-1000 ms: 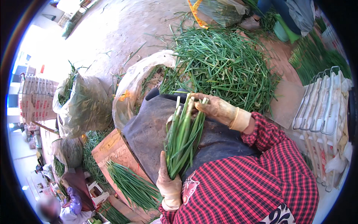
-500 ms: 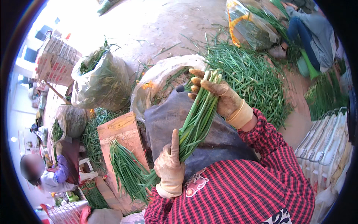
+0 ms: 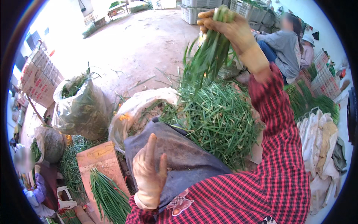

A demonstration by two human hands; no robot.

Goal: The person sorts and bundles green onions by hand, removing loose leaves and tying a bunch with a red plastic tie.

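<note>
My gloved right hand (image 3: 238, 33) is raised high at arm's length, its fingers wrapped round the pale stalk ends of a bunch of chives (image 3: 209, 56). The green leaves hang down from it, blurred, over a wide heap of loose chive leaves (image 3: 222, 123). Low in front of me, my gloved left hand (image 3: 150, 175) holds nothing, with its index finger and thumb stretched apart. It is above the dark apron (image 3: 182, 153) on my lap. Beside it, another bunch of chives (image 3: 108, 192) lies on a reddish board (image 3: 95, 155).
An open plastic bag (image 3: 128, 106) stands before my lap, with a stuffed bag (image 3: 82, 112) further left. White crates (image 3: 41, 76) are stacked far left. Draped sacks (image 3: 317, 149) hang at my right. Co-workers sit at the right (image 3: 285, 48) and left edge (image 3: 39, 188).
My right hand has swung the bunch up and away from my lap. My left hand has let go of the leaves and stays low. The view has tilted upward and right.
</note>
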